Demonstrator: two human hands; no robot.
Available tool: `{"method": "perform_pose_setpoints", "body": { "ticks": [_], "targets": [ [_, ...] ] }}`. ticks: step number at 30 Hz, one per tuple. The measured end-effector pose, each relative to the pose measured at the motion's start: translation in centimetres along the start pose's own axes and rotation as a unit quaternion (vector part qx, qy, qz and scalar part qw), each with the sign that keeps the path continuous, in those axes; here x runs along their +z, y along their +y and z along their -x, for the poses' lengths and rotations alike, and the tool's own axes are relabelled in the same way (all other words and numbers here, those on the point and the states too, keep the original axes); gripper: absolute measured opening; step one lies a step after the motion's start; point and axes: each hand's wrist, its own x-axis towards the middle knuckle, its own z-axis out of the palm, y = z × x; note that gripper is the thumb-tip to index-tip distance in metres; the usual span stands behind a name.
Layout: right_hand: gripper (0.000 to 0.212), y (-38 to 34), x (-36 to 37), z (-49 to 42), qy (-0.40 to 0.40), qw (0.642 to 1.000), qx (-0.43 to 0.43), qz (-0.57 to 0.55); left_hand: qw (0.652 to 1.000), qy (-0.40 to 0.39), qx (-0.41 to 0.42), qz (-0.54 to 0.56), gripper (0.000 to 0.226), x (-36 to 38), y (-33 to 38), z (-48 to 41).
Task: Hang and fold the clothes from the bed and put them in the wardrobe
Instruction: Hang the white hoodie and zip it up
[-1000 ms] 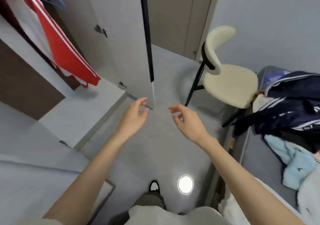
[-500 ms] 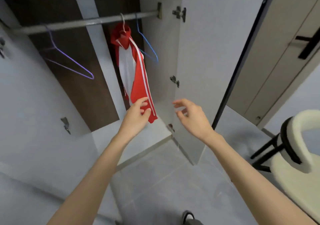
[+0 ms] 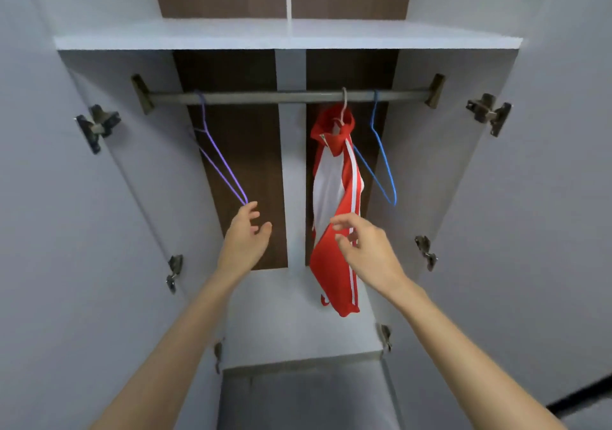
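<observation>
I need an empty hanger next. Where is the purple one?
In the head view, the purple hanger hangs at the left end of the rail, its lower tip right by the left hand.

Red-and-white jacket [image 3: 334, 204] hangs from wardrobe [image 3: 284, 37] rail [image 3: 288, 96]; purple hanger [image 3: 217, 158], blue hanger [image 3: 381, 161] bare.

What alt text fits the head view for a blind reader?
Two bare hands reach into an open wardrobe: the left hand just below an empty purple hanger, the right hand before a red and white garment hanging on the rail. An empty blue hanger hangs beside it.
</observation>
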Motion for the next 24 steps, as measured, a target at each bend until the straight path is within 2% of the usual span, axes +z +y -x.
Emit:
{"method": "perform_pose_setpoints", "body": {
  "ticks": [5, 10, 14, 19, 24],
  "targets": [
    [0.03, -0.6, 3.7, -8.9, -0.063, 0.997, -0.035, -0.023, 0.995, 0.061, -0.072, 0.031, 0.064, -1.3, -2.4, -6.2],
    [0.03, -1.6, 8.5, -17.4, -0.1, 0.991, -0.084, -0.025, 0.993, 0.05, -0.101, 0.022, 0.079, -1.4, -4.4, -12.6],
    [0.029, -2.4, 12.6, -23.8, -0.123, 0.986, -0.105, -0.04, 0.996, 0.014, -0.086, 0.021, 0.072, -1.1, -6.3, -17.8],
    [0.033, -3.8, 17.5, -30.9, -0.167, 0.98, -0.058, -0.095, 0.996, -0.018, -0.084, 0.017, 0.061, -1.0, -8.8, -22.4],
    [0.054, -5.5, 21.4, -35.5, -0.254, 0.952, 0.033, -0.171, 0.997, -0.04, -0.054, 0.027, 0.051, -1.6, -10.8, -24.4]
  ]
}}
